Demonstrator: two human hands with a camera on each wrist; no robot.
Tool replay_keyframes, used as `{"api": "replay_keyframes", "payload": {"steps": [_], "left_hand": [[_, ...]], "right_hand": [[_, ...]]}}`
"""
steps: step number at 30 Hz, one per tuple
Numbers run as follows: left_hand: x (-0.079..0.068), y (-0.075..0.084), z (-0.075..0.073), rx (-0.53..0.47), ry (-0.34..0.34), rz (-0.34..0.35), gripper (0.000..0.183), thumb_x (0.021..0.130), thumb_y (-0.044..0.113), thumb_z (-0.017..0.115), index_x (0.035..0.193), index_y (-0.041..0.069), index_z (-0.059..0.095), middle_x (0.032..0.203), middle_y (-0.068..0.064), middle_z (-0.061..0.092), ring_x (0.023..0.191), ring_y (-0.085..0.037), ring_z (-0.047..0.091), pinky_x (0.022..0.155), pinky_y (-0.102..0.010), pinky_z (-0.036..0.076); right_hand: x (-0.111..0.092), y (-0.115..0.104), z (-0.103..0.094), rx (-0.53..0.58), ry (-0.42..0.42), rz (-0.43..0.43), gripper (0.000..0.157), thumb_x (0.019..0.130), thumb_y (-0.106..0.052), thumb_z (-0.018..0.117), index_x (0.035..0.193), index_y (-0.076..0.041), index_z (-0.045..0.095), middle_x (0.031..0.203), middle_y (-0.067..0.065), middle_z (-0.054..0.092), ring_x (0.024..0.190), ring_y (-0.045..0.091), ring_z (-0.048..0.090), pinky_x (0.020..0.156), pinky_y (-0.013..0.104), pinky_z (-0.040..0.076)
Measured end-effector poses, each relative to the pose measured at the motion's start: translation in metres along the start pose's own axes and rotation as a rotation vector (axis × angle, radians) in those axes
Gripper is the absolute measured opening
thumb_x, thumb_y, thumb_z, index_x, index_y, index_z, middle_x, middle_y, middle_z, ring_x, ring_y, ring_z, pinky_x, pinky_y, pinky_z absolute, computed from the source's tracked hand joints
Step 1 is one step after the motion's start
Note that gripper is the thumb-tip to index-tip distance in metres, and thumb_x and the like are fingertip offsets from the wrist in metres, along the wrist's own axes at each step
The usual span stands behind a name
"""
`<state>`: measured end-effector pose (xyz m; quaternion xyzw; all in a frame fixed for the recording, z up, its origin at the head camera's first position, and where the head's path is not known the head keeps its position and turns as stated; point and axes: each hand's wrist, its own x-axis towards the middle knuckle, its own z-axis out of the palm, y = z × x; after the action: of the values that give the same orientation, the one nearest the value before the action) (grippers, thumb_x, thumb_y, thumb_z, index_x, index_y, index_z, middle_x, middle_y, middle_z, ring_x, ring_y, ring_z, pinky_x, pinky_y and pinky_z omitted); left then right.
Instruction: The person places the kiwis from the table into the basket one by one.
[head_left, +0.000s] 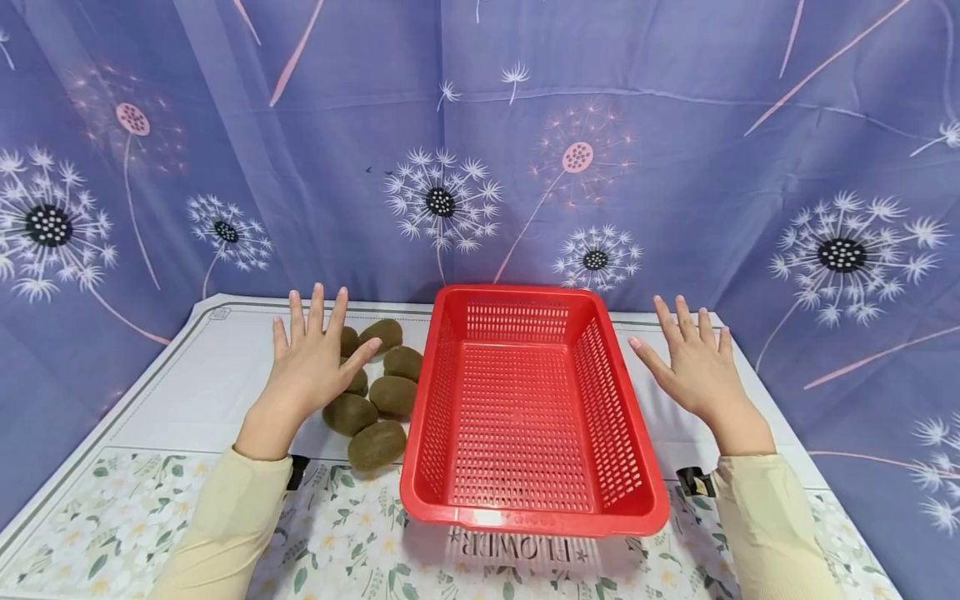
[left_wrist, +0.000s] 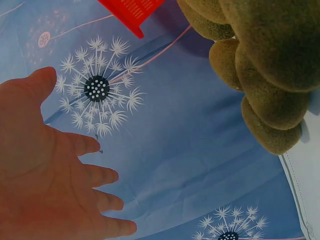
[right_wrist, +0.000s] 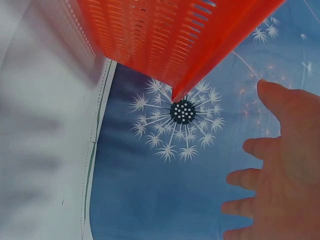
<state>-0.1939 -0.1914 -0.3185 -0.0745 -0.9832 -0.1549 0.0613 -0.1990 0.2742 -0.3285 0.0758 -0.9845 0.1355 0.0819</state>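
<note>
My left hand point(head_left: 309, 368) is held out palm down with fingers spread, overlapping part of a group of brown fuzzy kiwis point(head_left: 377, 445) in the head view. It holds nothing. Several of the kiwis point(left_wrist: 280, 45) also fill the upper right of the left wrist view. Right of them stands a red plastic basket point(head_left: 517, 522) with slotted walls and nothing inside it. On the basket's other side, my right hand point(head_left: 699, 372) is spread in the same way, fingers straight, apart from the basket's right rim and holding nothing.
A white table cover point(head_left: 187, 383) with a floral front part point(head_left: 135, 525) lies under everything. Blue cloth point(head_left: 337, 167) printed with dandelions hangs at the back and both sides. Black wrist straps point(head_left: 696, 482) show at the cuffs of the pale yellow sleeves point(head_left: 772, 517).
</note>
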Motion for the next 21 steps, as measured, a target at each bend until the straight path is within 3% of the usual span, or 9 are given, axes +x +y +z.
{"api": "replay_keyframes", "payload": {"steps": [8,21], "left_hand": [[-0.0005,0.0018,-0.0019,-0.002,0.014,0.019,0.086,0.095,0.063,0.036,0.155,0.012,0.003,0.157,-0.022,-0.011,0.139,-0.039,-0.026,0.108,-0.063,-0.012],[-0.002,0.0052,-0.0036,0.033,0.051,0.047,0.082,0.096,0.063,0.034,0.155,0.012,0.01,0.158,-0.023,0.0,0.141,-0.044,-0.016,0.109,-0.065,-0.005]], "right_hand": [[0.0003,-0.0006,-0.0014,0.019,0.013,-0.008,0.08,0.098,-0.058,0.035,0.155,-0.014,0.001,0.156,0.027,0.003,0.138,0.056,0.0,0.105,0.071,-0.001],[0.0012,-0.0005,-0.0026,0.028,0.041,-0.026,0.077,0.098,-0.057,0.035,0.155,-0.013,0.008,0.156,0.027,0.01,0.139,0.055,0.003,0.105,0.07,0.0]]}}
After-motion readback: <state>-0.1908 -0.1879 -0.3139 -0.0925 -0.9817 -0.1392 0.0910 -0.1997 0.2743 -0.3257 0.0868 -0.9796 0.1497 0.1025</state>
